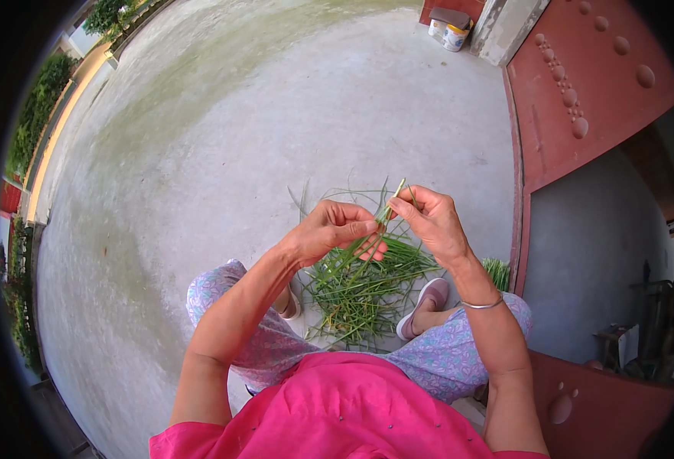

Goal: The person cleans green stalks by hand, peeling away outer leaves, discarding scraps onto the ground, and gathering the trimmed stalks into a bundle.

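Observation:
Between my two hands, above the ground, is a thin bunch of green stalks (395,194) with pale ends pointing up. My right hand (431,221) pinches it near the pale ends. Thumb and fingers of my left hand (341,228) close on the leaves lower down, just left of my right hand. Below both hands, a loose pile of long green stalks (356,302) lies on the concrete between my feet. More upright green blades (496,272) show beside my right knee, partly hidden by my forearm.
My shoes (424,307) flank the pile. Grey concrete floor (276,115) spreads ahead. At the right stands a red studded door (581,84) beside a doorway. White tubs (449,34) sit by the wall at the top. Plants (42,107) line the left edge.

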The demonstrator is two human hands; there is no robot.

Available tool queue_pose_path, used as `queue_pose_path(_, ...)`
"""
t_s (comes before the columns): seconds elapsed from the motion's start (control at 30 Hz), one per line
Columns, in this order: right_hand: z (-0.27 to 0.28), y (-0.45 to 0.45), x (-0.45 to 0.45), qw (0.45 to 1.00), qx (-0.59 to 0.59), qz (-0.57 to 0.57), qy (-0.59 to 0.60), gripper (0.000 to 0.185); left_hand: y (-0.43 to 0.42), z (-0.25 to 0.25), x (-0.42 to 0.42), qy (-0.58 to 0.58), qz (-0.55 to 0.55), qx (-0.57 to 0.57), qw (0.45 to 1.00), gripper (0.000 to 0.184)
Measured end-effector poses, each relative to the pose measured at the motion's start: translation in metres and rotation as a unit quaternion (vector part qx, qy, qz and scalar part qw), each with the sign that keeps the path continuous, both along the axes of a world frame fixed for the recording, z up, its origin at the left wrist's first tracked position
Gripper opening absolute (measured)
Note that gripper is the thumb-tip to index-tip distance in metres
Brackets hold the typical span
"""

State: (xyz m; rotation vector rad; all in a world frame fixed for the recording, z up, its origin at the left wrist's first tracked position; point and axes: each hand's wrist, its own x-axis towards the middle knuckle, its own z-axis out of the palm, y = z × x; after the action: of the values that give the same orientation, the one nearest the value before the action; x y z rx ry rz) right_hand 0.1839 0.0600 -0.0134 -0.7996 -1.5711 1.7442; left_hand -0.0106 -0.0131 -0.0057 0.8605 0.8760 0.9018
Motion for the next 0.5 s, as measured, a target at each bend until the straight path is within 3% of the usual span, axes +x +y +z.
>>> queue_pose_path(0.17,-0.001,-0.0056,-0.0041,0.999,-0.007,0.046,0.003,0.009,0.0,-0.0029,-0.0016,0.024,0.009,0.005,1.0,0.019)
queue_pose_path(0.5,-0.0001,-0.0026,-0.0006,1.0,0.011,-0.017,-0.013,0.014,-0.0001,0.0,-0.0022,0.054,0.005,0.016,0.998,0.018)
